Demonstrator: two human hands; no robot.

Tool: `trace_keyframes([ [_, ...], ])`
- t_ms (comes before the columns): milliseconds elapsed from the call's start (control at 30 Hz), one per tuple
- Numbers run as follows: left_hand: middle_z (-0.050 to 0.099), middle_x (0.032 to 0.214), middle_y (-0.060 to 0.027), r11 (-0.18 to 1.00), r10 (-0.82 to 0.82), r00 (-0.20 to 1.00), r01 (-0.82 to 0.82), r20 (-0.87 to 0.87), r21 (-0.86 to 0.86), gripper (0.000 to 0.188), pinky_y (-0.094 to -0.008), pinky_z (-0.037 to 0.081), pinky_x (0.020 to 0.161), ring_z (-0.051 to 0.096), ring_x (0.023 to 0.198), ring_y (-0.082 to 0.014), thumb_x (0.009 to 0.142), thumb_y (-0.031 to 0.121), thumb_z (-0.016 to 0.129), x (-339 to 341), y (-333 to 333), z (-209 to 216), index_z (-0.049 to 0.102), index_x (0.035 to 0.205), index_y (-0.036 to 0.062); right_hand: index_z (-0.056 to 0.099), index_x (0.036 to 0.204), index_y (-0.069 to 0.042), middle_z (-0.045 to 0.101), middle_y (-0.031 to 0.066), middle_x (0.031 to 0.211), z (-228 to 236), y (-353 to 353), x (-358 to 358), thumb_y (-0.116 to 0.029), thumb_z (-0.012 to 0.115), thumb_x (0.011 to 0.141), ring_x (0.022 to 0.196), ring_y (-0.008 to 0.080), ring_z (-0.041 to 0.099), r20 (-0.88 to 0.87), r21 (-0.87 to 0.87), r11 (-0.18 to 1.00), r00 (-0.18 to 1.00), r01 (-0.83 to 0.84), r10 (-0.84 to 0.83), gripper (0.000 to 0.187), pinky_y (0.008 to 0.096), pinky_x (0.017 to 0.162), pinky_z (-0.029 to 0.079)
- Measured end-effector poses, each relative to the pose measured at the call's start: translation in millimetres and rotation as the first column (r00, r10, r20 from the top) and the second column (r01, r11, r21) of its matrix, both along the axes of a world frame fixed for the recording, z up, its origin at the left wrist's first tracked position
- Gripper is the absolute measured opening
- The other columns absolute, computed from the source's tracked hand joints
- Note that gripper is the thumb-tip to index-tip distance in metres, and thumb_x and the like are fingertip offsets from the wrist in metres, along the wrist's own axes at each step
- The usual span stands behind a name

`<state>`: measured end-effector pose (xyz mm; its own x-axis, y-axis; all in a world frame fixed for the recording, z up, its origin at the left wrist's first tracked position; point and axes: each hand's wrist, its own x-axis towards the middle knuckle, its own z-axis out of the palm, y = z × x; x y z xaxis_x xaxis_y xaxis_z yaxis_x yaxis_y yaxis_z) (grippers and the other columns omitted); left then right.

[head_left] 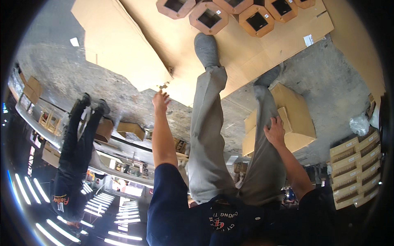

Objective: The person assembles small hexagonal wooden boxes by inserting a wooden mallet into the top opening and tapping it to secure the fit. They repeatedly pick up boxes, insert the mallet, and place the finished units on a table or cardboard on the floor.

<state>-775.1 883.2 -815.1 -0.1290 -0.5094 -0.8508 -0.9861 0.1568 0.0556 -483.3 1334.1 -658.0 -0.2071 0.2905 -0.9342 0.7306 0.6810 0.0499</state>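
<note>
My left hand point(161, 101) hangs just off the torn edge of a cardboard sheet point(123, 45), fingers loosely apart and nothing visible in them. A small yellow-and-black scrap point(164, 86) lies beside its fingertips; whether they touch I cannot tell. My right hand point(276, 131) rests against my grey trouser leg with its fingers spread, in front of a closed cardboard box point(293, 115). Beyond my forward shoe point(207, 49), several brown octagonal wooden pieces point(209, 18) with dark square openings stand on a flat cardboard sheet point(246, 61).
Concrete floor point(328, 78) surrounds the cardboard. At far right are stacked cartons point(355, 168) and a clear plastic bag point(360, 125). Another person in dark clothes point(76, 143) stands at the left, near small open boxes point(130, 130).
</note>
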Motion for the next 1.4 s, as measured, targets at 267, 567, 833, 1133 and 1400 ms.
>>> trace_keyframes([
  [267, 0.054, 0.127, -0.0213, 0.867, 0.495, 0.791, -0.426, -0.359, 0.257, 0.046, -0.0513, 0.052, 0.092, 0.056, 0.113, -0.0347, 0.095, 0.017, 0.052, -7, 85, -105, 0.044, 0.135, -0.0028, 0.056, 0.120, -0.005, 0.050, 0.0139, 0.124, -13, -5, 20, -0.029, 0.068, 0.081, 0.119, 0.0338, 0.048, -0.023, -0.018, 0.968, 0.968, -0.251, 0.251, 0.047, 0.0458, 0.088, 0.052],
  [567, 0.034, 0.147, -0.0187, 0.336, -0.889, 0.454, 0.738, 0.063, -0.585, 0.075, -0.0584, 0.044, 0.093, 0.039, 0.129, -0.0408, 0.076, 0.025, 0.076, 26, 61, -92, 0.041, 0.141, 0.0122, 0.057, 0.118, -0.006, 0.053, 0.0129, 0.121, -24, 6, 12, -0.028, 0.067, 0.081, 0.117, 0.0345, 0.050, -0.043, -0.028, 0.966, 0.966, -0.256, 0.254, 0.044, 0.0472, 0.089, 0.051],
  [833, 0.044, 0.129, -0.0153, 0.220, -0.890, 0.334, 0.911, 0.311, -0.348, 0.059, -0.0582, 0.046, 0.086, 0.046, 0.117, -0.0378, 0.076, 0.035, 0.079, 13, 43, -109, 0.050, 0.125, 0.0190, 0.056, 0.119, -0.005, 0.051, 0.0134, 0.125, -26, 5, 0, -0.031, 0.066, 0.083, 0.120, 0.0330, 0.048, -0.003, -0.064, 0.951, 0.953, -0.304, 0.304, 0.046, 0.0465, 0.088, 0.052],
  [1133, 0.051, 0.127, -0.0168, 0.334, -0.881, 0.336, 0.940, 0.332, -0.066, 0.069, -0.0497, 0.048, 0.094, 0.055, 0.115, -0.0356, 0.073, 0.041, 0.079, 79, 97, -100, 0.051, 0.129, 0.0117, 0.060, 0.116, -0.005, 0.058, 0.0138, 0.119, -27, 22, 0, -0.032, 0.063, 0.084, 0.114, 0.0335, 0.054, -0.083, -0.008, 0.968, 0.965, -0.249, 0.248, 0.042, 0.0461, 0.091, 0.050],
  [1400, 0.052, 0.130, -0.0172, 0.366, -0.871, 0.436, 0.884, 0.226, -0.292, 0.058, -0.0560, 0.044, 0.094, 0.054, 0.117, -0.0381, 0.080, 0.035, 0.070, 39, 84, -76, 0.053, 0.130, 0.0116, 0.061, 0.114, -0.004, 0.061, 0.0140, 0.117, -23, 38, 20, -0.030, 0.063, 0.085, 0.112, 0.0337, 0.056, -0.150, 0.007, 0.992, 0.981, -0.122, 0.122, 0.039, 0.0454, 0.093, 0.048],
])
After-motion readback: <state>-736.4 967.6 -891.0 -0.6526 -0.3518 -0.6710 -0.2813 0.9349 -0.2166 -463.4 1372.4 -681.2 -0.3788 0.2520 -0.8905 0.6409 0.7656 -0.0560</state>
